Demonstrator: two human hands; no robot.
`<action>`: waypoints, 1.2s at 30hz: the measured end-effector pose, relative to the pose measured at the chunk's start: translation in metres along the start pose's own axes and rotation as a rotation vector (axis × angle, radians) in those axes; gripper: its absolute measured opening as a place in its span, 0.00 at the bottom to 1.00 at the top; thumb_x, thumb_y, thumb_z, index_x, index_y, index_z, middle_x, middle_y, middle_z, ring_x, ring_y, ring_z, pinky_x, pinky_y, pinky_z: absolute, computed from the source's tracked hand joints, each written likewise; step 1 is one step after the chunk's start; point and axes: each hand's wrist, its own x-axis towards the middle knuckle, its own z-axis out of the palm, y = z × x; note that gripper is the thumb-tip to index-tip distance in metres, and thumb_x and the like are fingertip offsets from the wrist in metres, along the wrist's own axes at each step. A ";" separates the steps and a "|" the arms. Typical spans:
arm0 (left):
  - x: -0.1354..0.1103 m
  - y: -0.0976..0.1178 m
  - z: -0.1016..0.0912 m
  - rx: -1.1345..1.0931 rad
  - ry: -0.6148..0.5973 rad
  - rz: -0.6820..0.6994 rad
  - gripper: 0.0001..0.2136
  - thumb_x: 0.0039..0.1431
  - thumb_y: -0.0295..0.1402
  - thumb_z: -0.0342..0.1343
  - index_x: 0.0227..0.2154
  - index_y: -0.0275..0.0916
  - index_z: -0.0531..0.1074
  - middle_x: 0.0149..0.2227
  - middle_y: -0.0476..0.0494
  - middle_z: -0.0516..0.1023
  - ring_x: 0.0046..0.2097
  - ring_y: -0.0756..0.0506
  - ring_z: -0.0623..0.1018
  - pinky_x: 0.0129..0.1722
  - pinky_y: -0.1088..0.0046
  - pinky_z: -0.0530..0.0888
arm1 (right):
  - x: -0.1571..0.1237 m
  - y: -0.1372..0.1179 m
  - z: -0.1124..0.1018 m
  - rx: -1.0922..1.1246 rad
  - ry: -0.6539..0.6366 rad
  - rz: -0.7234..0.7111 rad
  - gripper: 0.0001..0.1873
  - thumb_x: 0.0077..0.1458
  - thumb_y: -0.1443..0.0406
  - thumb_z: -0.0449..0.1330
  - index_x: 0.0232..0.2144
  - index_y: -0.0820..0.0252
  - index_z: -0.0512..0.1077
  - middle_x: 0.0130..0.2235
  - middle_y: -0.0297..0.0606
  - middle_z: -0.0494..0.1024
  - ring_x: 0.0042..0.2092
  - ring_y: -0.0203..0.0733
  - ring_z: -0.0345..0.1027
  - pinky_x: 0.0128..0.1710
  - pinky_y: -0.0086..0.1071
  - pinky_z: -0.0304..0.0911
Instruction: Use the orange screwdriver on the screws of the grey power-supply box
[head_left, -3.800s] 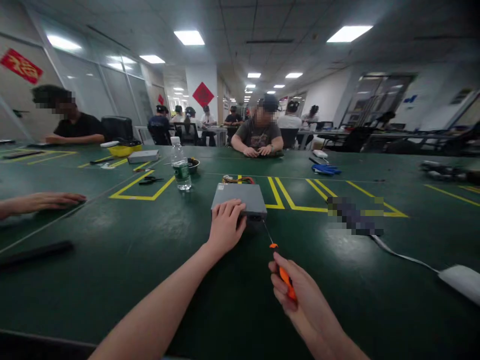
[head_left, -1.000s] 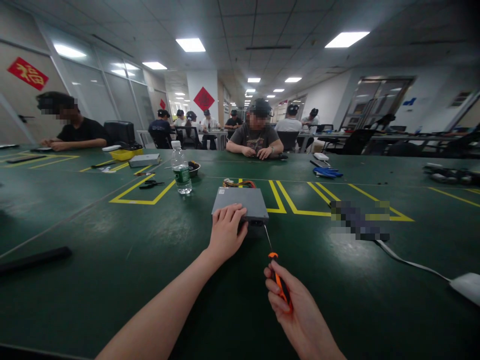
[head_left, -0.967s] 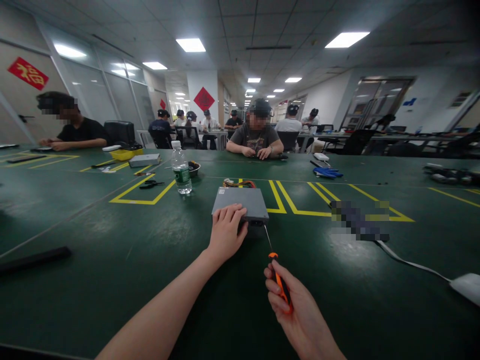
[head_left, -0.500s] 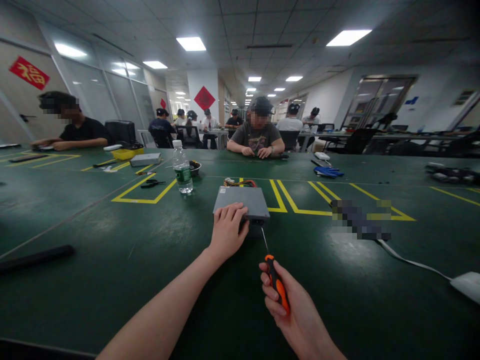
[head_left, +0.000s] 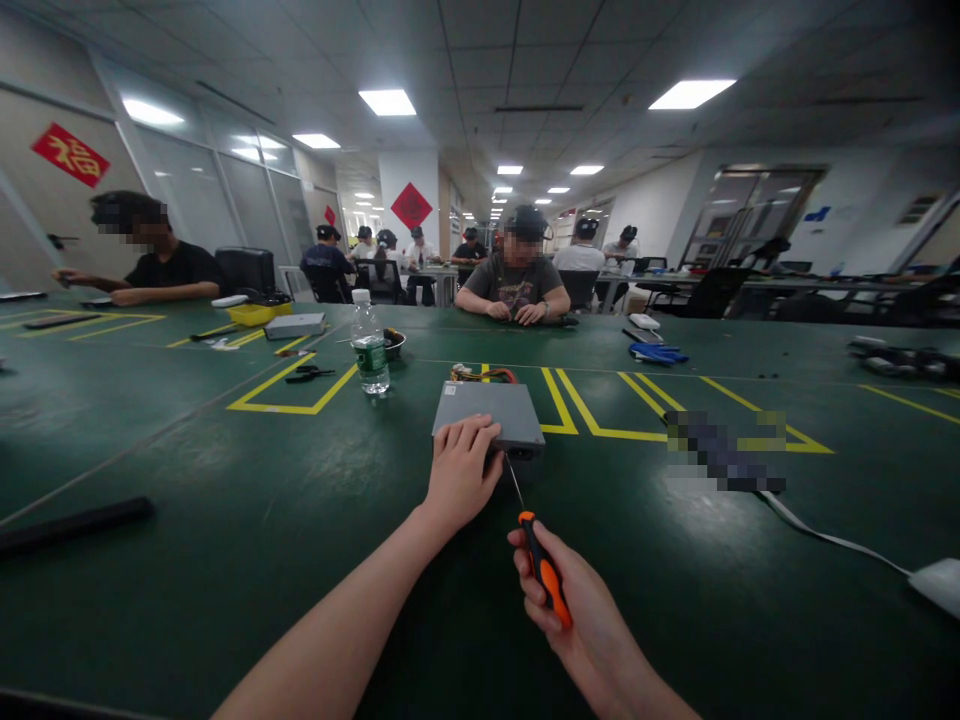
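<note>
A grey metal computer power supply lies on the green table, its bundle of coloured wires at the far side. My left hand grips its near left edge, fingers over the top and thumb down by the front face. In my right hand is a screwdriver with an orange and black handle, the fingers closed round it. Its thin shaft points up and away, and the tip reaches the front face near the socket, close to my left thumb. Whether the tip sits in a screw I cannot tell.
Beyond the power supply stand a water bottle and a bowl. Left lie black pliers and a black bar; right are a blurred dark object with a white cable and blue gloves. A person sits opposite.
The screwdriver tip has shifted left along the front face, toward my left thumb, with my right hand following. My left hand stays on the power supply. The whole view has tilted slightly.
</note>
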 end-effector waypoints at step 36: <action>-0.003 0.009 -0.011 -0.136 -0.157 0.052 0.11 0.56 0.36 0.50 0.23 0.46 0.76 0.55 0.51 0.62 0.57 0.41 0.58 0.57 0.51 0.47 | -0.004 0.001 0.040 0.254 0.140 0.095 0.14 0.59 0.61 0.48 0.31 0.66 0.66 0.20 0.31 0.67 0.15 0.24 0.54 0.13 0.19 0.46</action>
